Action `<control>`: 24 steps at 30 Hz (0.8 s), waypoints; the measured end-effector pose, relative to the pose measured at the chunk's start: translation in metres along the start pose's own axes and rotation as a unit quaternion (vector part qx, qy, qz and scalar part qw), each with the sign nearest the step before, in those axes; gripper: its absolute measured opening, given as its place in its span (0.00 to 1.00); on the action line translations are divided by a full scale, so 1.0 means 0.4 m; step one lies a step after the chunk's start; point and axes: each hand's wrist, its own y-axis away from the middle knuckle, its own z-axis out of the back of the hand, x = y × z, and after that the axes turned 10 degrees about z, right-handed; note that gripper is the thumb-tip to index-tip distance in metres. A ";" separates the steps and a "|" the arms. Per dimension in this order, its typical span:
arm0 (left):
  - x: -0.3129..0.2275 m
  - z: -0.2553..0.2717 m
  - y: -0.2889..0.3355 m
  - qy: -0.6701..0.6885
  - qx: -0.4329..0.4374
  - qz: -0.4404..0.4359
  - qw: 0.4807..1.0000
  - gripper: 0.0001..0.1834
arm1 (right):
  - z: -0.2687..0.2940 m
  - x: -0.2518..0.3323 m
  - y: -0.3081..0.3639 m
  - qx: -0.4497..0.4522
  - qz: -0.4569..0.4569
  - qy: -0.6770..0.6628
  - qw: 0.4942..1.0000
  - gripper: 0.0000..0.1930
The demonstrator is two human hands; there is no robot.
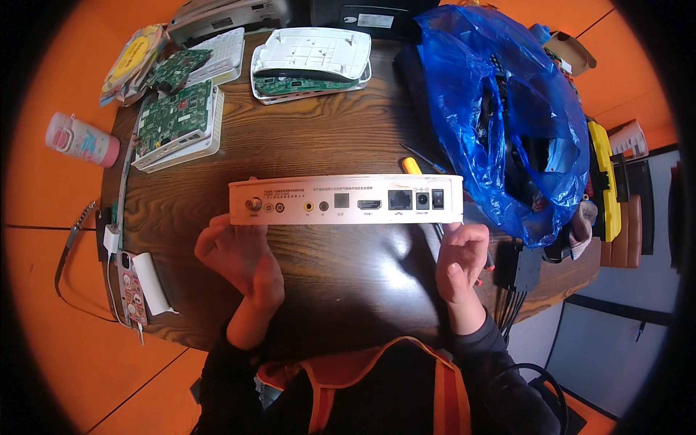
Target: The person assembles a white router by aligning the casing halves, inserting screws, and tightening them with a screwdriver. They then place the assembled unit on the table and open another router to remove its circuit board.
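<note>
A white set-top box (312, 190) is held up above the dark wooden table, its port side facing me. Along that side are a coaxial connector, small round jacks, an HDMI socket, a network socket, a power jack and a black switch. My left hand (243, 257) grips the box's left end from below and behind. At the other end, my right hand (462, 261) holds it from underneath, its thumb bent in. Part of the fingers of both hands is hidden behind the box. A yellow-handled screwdriver (411, 165) lies just behind the box's right half.
Opened white casings with green circuit boards (177, 116) lie at the far left, another casing (312, 54) at the back. A large blue plastic bag (464, 109) fills the far right. A phone (133, 297) and white power bank (150, 283) rest at the left edge; a pink bottle (81, 141) stands beyond.
</note>
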 end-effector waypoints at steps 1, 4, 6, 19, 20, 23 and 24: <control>-0.004 -0.001 -0.003 -0.004 0.010 -0.004 1.000 0.31 | 0.000 0.000 -0.001 0.003 -0.003 0.001 1.000 0.21; -0.014 -0.002 -0.010 -0.023 0.013 -0.009 1.000 0.32 | -0.002 0.001 -0.003 -0.010 -0.017 0.010 1.000 0.21; -0.020 -0.005 -0.011 -0.041 0.007 -0.011 0.999 0.33 | -0.001 0.002 -0.004 -0.021 -0.025 0.018 0.999 0.21; -0.015 -0.002 -0.010 -0.051 0.033 -0.051 0.997 0.35 | 0.005 0.003 -0.013 -0.018 -0.013 0.034 0.999 0.21; -0.014 -0.003 -0.009 -0.044 0.027 -0.049 0.997 0.36 | 0.004 0.005 -0.014 -0.020 -0.014 0.038 0.999 0.21; -0.012 -0.010 -0.007 -0.026 0.023 -0.056 0.998 0.36 | 0.003 0.008 -0.017 -0.017 -0.009 0.037 0.999 0.21; -0.012 -0.012 -0.007 -0.021 0.024 -0.060 0.998 0.37 | 0.003 0.008 -0.017 -0.007 -0.001 0.034 0.999 0.21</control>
